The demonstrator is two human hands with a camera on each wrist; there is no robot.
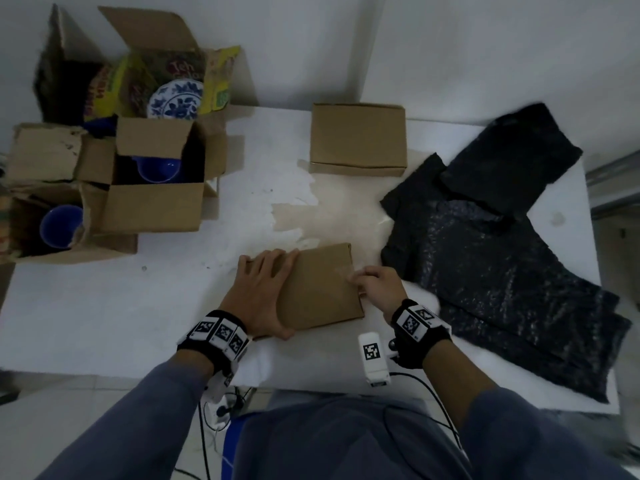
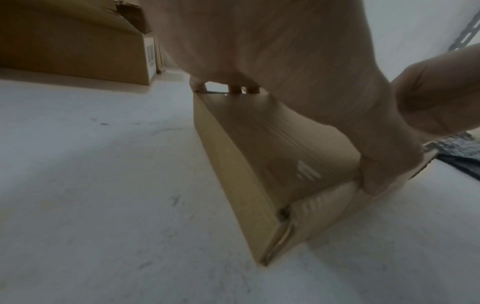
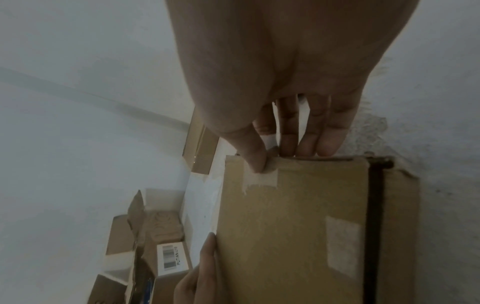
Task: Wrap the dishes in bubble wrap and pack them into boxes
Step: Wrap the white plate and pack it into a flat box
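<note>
A small closed brown cardboard box (image 1: pixel 322 289) (image 2: pixel 259 144) (image 3: pixel 285 226) lies on the white table near its front edge. My left hand (image 1: pixel 268 275) rests flat on the box's left part, with the fingers straight across the top and the thumb (image 2: pixel 371 181) against the near end. My right hand (image 1: pixel 363 277) is at the box's right edge, where thumb and fingers pinch a strip of clear tape (image 3: pixel 259 181) over that edge. Sheets of black bubble wrap (image 1: pixel 485 271) lie to the right. What the box holds is hidden.
A second closed box (image 1: pixel 358 138) sits at the back middle. Open cartons (image 1: pixel 156 209) crowd the left, holding blue cups (image 1: pixel 159 168) and a blue-and-white plate (image 1: pixel 176 100). A white tagged device (image 1: pixel 372 358) sits at the table's (image 1: pixel 104 306) front edge.
</note>
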